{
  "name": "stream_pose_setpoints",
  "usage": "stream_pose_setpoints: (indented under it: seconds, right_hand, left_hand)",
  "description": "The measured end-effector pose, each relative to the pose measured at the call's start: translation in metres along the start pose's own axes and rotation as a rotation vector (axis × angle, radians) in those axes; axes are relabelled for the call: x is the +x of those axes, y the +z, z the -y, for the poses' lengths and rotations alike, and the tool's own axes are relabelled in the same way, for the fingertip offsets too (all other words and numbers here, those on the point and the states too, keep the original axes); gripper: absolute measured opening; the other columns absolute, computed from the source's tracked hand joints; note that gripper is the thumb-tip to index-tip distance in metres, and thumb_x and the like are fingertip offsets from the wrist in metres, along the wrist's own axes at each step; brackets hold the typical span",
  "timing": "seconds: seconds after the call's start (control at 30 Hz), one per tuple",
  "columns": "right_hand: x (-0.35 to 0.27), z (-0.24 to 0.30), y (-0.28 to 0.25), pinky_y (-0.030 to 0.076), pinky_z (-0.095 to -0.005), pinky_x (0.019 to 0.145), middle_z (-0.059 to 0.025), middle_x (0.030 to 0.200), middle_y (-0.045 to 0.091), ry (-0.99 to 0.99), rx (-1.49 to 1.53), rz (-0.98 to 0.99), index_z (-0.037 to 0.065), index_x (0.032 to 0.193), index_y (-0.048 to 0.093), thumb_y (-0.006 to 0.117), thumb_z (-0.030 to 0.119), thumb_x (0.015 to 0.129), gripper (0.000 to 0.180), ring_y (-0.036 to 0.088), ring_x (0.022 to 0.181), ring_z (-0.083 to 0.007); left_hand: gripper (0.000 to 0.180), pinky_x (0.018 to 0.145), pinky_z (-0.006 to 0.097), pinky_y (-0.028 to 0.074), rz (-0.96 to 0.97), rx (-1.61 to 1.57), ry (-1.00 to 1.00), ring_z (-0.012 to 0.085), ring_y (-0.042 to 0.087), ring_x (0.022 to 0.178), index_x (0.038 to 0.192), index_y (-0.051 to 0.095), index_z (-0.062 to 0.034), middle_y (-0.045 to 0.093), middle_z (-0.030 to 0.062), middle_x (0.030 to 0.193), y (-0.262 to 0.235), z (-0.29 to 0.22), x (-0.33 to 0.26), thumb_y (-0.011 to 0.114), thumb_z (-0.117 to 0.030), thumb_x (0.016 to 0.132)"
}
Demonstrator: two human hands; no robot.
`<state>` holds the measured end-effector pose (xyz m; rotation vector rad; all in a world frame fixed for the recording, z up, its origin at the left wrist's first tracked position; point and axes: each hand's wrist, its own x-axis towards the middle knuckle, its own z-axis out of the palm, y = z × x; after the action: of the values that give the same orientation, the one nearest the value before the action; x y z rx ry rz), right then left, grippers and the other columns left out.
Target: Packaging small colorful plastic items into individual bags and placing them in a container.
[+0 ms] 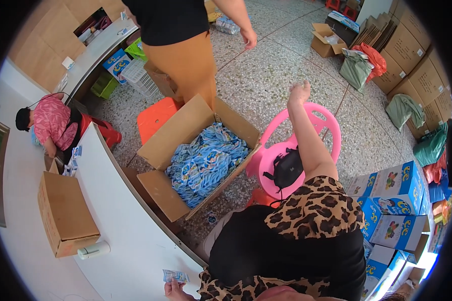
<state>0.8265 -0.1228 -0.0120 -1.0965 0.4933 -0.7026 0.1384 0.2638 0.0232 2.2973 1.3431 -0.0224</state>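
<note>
My left hand [178, 292] is at the lower edge, over the white table, its fingers closed on a small blue-and-white packet [176, 276]. My right arm stretches out past a pink plastic chair [335, 125]. At its end my right hand [300, 94] hangs in the air with loosely bent fingers, a little apart, and nothing visible in them. Between the table and the chair stands an open cardboard box [173, 125], filled with a heap of similar blue-and-white packets [206, 163]. A black bag [289, 168] lies on the chair seat.
The curved white table [130, 231] carries a closed carton [68, 213] and a white bottle [94, 250]. Someone in brown trousers [186, 65] stands behind the box; another person in pink [58, 120] bends at the table. Blue-and-white cartons [399, 188] are stacked at right.
</note>
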Motion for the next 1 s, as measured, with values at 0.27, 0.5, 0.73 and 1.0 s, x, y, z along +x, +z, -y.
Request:
stream_pose_setpoints:
  seconds: [0.27,0.5,0.73,1.0]
  right_hand:
    - [-0.010,-0.021,0.007,0.045,-0.0278,0.052,-0.0083,0.073,0.054,0.019,0.049,0.047,-0.005,0.112,0.050,0.047,-0.003,0.081,0.031,0.052,0.056,-0.0160]
    - [-0.076,-0.017,0.045,0.046,-0.0288,0.052,-0.0075,0.072,0.056,0.045,0.046,0.451,-0.001,0.093,0.057,0.054,0.003,0.080,0.013,0.054,0.056,-0.0167]
    - [-0.213,-0.012,0.115,0.046,-0.0259,0.052,-0.0031,0.071,0.055,0.367,0.049,0.937,0.005,0.090,0.054,0.052,0.001,0.085,0.008,0.055,0.059,-0.0135]
    - [-0.387,-0.004,0.125,0.048,-0.0271,0.056,-0.0044,0.074,0.055,0.669,-0.120,1.495,0.004,0.095,0.053,0.053,0.006,0.088,0.007,0.057,0.063,-0.0151]
  left_hand:
    - [0.048,0.103,0.035,0.039,0.097,-0.113,0.012,0.0325,0.047,0.119,0.110,0.068,-0.0090,0.056,0.0122,0.128,-0.003,0.013,-0.009,0.061,-0.003,0.062]
    - [0.014,0.052,0.025,0.050,-0.321,-0.960,-0.255,0.0128,0.057,0.056,0.072,0.054,-0.0025,0.061,0.0065,0.069,0.025,-0.015,0.005,0.056,-0.002,0.087]
    - [0.015,0.051,0.025,0.049,-0.434,-1.151,-0.330,0.0126,0.056,0.054,0.071,0.054,-0.0020,0.060,0.0065,0.066,0.033,-0.019,-0.030,0.057,-0.001,0.086]
    - [0.021,0.050,0.024,0.043,-0.663,-1.154,-0.546,0.0099,0.050,0.052,0.063,0.049,-0.0030,0.054,0.0030,0.061,0.040,-0.024,-0.078,0.059,0.001,0.081]
